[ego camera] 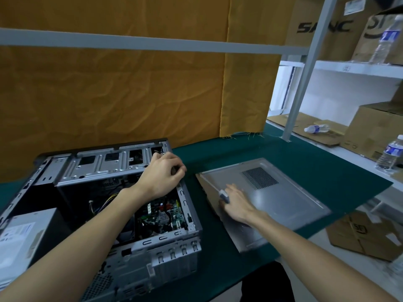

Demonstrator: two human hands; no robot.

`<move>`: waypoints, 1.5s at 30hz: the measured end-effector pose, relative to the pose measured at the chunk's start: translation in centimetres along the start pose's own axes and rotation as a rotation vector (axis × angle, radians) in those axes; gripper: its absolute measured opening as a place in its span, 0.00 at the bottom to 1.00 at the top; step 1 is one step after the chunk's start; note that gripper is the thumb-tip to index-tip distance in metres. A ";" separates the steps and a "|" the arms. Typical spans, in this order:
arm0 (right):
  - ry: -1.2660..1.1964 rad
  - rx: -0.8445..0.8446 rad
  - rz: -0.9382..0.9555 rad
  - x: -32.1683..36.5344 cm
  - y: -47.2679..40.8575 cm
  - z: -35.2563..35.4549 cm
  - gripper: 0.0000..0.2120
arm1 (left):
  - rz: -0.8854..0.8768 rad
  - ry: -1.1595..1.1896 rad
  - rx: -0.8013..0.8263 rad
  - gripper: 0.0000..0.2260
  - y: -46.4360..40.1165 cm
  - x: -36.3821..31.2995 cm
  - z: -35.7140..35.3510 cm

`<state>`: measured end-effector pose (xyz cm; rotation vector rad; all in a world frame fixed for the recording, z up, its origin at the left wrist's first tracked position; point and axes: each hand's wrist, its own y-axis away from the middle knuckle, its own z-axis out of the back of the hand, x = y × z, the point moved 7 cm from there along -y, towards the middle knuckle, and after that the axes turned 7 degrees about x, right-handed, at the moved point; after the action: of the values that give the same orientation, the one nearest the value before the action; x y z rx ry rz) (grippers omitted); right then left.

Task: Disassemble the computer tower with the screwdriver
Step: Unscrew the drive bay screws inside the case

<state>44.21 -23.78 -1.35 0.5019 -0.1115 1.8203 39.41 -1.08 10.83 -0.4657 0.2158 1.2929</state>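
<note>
Green matting (294, 153) covers the workbench, with a wrinkled mustard cloth (130, 94) hanging behind it and white shelves (357, 68) of cardboard boxes and water bottles off to the right. On the left of the mat lies the computer tower (122, 214), on its side with its cover off, so the circuit board (161, 214) and a grey power supply (24, 234) show inside. Just to its right the removed side panel (272, 203) lies flat on the mat. The left hand (163, 175) reaches across the open case to its far upper corner, fingers curled in a pinch at the metal frame; what it pinches is too small and blurred to make out. The right hand (236, 203) stretches forward and rests on the side panel, fingers wrapped around the handle of the screwdriver (214, 188), whose thin shaft lies along the panel pointing away to the left. Both forearms are cut off at the lower edge.
</note>
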 end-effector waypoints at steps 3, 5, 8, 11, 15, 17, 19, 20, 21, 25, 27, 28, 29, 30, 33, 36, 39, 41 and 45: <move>0.031 0.031 -0.024 -0.5 0.0 -0.2 0.18 | 0.002 0.015 -0.004 0.13 0.1 0.0 -0.1; -0.006 0.020 -0.037 -0.4 0.3 0.0 0.20 | 0.002 0.022 -0.004 0.13 0.3 0.1 -0.1; -0.031 -0.033 -0.056 -0.4 0.6 0.4 0.19 | -0.008 0.027 -0.014 0.13 0.4 -0.1 -0.1; -0.028 -0.056 -0.073 -0.6 0.9 0.4 0.19 | -0.006 0.032 -0.006 0.13 0.4 0.0 -0.2; -0.041 -0.071 -0.076 -1.2 2.0 0.0 0.18 | -0.004 0.021 0.009 0.13 0.2 0.1 -0.2; -0.050 -0.064 -0.077 -1.6 2.7 -0.4 0.17 | -0.007 0.018 0.014 0.13 0.2 0.2 -0.3; -0.053 -0.040 -0.070 -1.7 3.5 -1.1 0.17 | -0.011 0.013 0.014 0.13 0.1 0.2 -0.3; -0.056 -0.025 -0.061 -1.5 3.9 -1.4 0.17 | -0.010 0.006 0.016 0.13 0.0 0.3 -0.4; -0.057 -0.013 -0.049 -1.2 4.3 -1.9 0.18 | -0.008 -0.001 0.020 0.13 -0.1 0.3 -0.4; -0.049 -0.006 -0.001 1.3 4.6 -3.1 0.16 | -0.008 -0.012 0.035 0.13 -0.2 0.4 -0.5; -0.048 -0.010 0.003 2.5 3.8 -3.4 0.14 | -0.012 -0.007 0.032 0.13 -0.2 0.5 -0.5; -0.043 -0.010 -0.007 3.0 3.3 -3.5 0.14 | -0.013 -0.005 0.034 0.13 -0.2 0.5 -0.5; -0.038 -0.011 -0.020 3.2 2.8 -3.7 0.14 | -0.014 -0.007 0.037 0.13 -0.3 0.6 -0.6; -0.036 -0.009 -0.032 3.5 2.4 -3.9 0.15 | -0.016 -0.011 0.039 0.13 -0.3 0.7 -0.6; -0.059 -0.021 -0.053 4.0 1.0 -4.5 0.16 | -0.021 -0.024 0.045 0.12 -0.5 0.8 -0.5; -0.068 -0.047 -0.066 4.7 -0.2 -4.4 0.18 | -0.020 -0.018 0.031 0.13 -0.5 0.9 -0.3; -0.037 -0.037 -0.081 5.3 -1.4 -4.3 0.18 | -0.027 -0.017 0.015 0.14 -0.4 0.9 -0.1; -0.015 -0.032 -0.098 5.7 -2.0 -4.1 0.19 | -0.027 -0.013 0.011 0.14 -0.4 0.9 0.0; -0.053 0.002 -0.123 6.1 -2.8 -3.5 0.21 | -0.022 0.004 0.013 0.18 -0.1 1.0 0.4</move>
<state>44.44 -16.32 -2.63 0.5470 -0.1128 1.6874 39.72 -0.09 10.78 -0.4586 0.2216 1.2687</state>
